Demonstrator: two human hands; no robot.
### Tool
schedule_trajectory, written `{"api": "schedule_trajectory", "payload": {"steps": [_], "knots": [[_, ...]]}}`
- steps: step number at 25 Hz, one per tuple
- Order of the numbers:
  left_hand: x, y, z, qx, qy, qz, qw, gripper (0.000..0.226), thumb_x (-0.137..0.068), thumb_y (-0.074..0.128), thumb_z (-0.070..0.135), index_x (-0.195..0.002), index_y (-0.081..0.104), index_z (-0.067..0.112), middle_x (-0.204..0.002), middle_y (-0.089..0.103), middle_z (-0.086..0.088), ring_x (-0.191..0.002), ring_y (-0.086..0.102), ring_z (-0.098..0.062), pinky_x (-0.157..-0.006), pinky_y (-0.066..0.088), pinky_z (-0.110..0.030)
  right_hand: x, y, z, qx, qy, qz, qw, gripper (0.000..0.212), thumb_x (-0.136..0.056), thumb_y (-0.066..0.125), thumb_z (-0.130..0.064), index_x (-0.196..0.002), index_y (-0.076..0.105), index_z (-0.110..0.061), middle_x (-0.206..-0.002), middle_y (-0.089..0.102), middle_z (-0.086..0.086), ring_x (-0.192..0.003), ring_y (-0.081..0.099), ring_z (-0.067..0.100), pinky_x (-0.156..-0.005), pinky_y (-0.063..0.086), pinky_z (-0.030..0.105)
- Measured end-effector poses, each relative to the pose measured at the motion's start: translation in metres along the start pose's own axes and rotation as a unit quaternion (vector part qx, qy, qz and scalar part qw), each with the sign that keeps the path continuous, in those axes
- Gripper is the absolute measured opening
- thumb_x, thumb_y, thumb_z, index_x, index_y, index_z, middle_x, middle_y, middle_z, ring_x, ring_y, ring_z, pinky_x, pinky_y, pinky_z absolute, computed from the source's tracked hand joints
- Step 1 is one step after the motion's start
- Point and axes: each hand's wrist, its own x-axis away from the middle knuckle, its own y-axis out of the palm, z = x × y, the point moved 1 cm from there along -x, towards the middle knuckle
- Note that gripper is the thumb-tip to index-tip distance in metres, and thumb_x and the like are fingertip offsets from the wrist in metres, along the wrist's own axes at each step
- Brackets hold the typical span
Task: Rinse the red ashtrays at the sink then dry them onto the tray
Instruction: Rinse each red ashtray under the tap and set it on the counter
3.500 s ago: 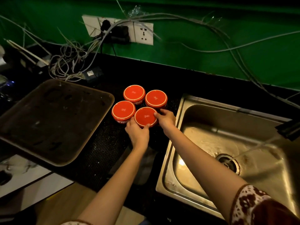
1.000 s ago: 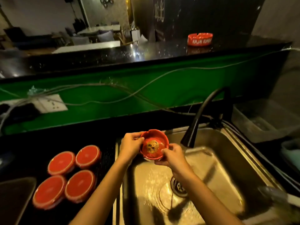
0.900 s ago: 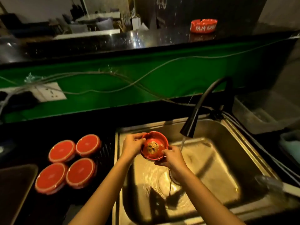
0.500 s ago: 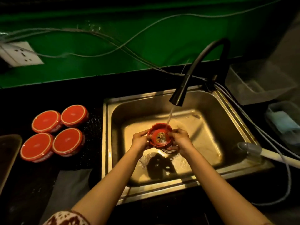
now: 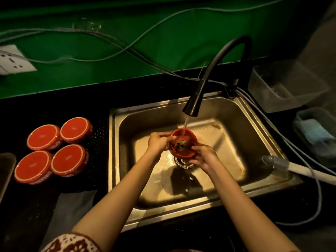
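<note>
- The person holds a small round red ashtray [image 5: 184,143] open side up over the stainless steel sink [image 5: 113,160], directly under the thin stream of water [image 5: 185,124] from the curved black tap [image 5: 192,104] and just above the drain
- The left hand [image 5: 158,142] pinches the ashtray's left rim, and the right hand [image 5: 203,157] grips its lower right side with curled fingers, so both hands are closed on it
- Dark residue shows on the floor of the bowl, so the rinse looks only begun
- A slight tilt toward the drain would probably let the water sweep the residue out instead of pooling
- A thumb rubbed over the bowl floor should loosen what the stream leaves
- The wet surface is likely slippery, so one hand should hold firm while the other rubs
- Holding it low in the basin would limit splashing and shorten any fall
- Four other red ashtrays [image 5: 43,137] lie upside down in a cluster on the black counter left of the sink, apparently waiting their turn
- Only an edge of the dark tray [image 5: 5,170] shows at far left, just beside that cluster
</note>
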Motion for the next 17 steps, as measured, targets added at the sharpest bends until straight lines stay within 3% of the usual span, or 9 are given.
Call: {"api": "schedule_trajectory", "payload": {"steps": [1, 5, 9, 13, 17], "knots": [[-0.002, -0.005, -0.003, 0.009, -0.009, 0.006, 1.000, 0.024, -0.083, 0.064, 0.003, -0.107, 0.067, 0.004, -0.081, 0.067, -0.009, -0.069, 0.060, -0.016, -0.058, 0.049, -0.024, 0.002, 0.004, -0.002, 0.017, -0.007, -0.004, 1.000, 0.027, -0.089, 0.048, 0.006, -0.115, 0.052, -0.001, -0.110, 0.060, 0.025, -0.099, 0.061, 0.041, -0.075, 0.055, 0.050], [-0.009, -0.020, -0.031, 0.062, -0.080, 0.040, 0.994, 0.020, -0.088, 0.051, -0.005, -0.104, 0.062, -0.007, -0.058, 0.060, -0.007, -0.045, 0.054, -0.013, -0.053, 0.053, -0.029, 0.006, 0.021, -0.013, 0.131, -0.069, -0.019, 0.989, 0.020, -0.081, 0.065, -0.001, -0.095, 0.053, -0.008, -0.088, 0.063, 0.015, -0.069, 0.063, 0.028, -0.040, 0.054, 0.033], [0.000, -0.014, -0.045, 0.115, -0.128, 0.040, 0.984, 0.015, -0.087, 0.046, -0.011, -0.083, 0.060, -0.005, -0.077, 0.061, -0.020, -0.061, 0.063, -0.028, -0.046, 0.056, -0.032, 0.001, 0.031, -0.016, 0.258, -0.122, -0.004, 0.958, 0.036, -0.073, 0.077, -0.018, -0.099, 0.054, -0.009, -0.093, 0.066, 0.013, -0.079, 0.067, 0.027, -0.039, 0.050, 0.027], [0.002, -0.006, -0.037, 0.115, -0.126, 0.027, 0.985, 0.022, -0.084, 0.050, -0.013, -0.103, 0.060, -0.006, -0.056, 0.062, -0.009, -0.043, 0.060, -0.017, -0.042, 0.054, -0.029, -0.003, 0.012, -0.017, 0.255, -0.103, 0.021, 0.961, 0.025, -0.079, 0.065, -0.010, -0.102, 0.056, -0.002, -0.087, 0.062, 0.015, -0.068, 0.061, 0.027, -0.038, 0.049, 0.028], [-0.003, -0.002, -0.018, 0.045, -0.055, 0.014, 0.997, 0.036, -0.076, 0.059, -0.014, -0.110, 0.066, -0.003, -0.085, 0.067, -0.016, -0.072, 0.062, -0.025, -0.069, 0.054, -0.035, -0.006, -0.003, -0.010, 0.156, -0.043, 0.024, 0.987, 0.029, -0.080, 0.046, 0.012, -0.106, 0.049, -0.001, -0.083, 0.055, 0.016, -0.068, 0.058, 0.029, -0.039, 0.052, 0.030]]}}
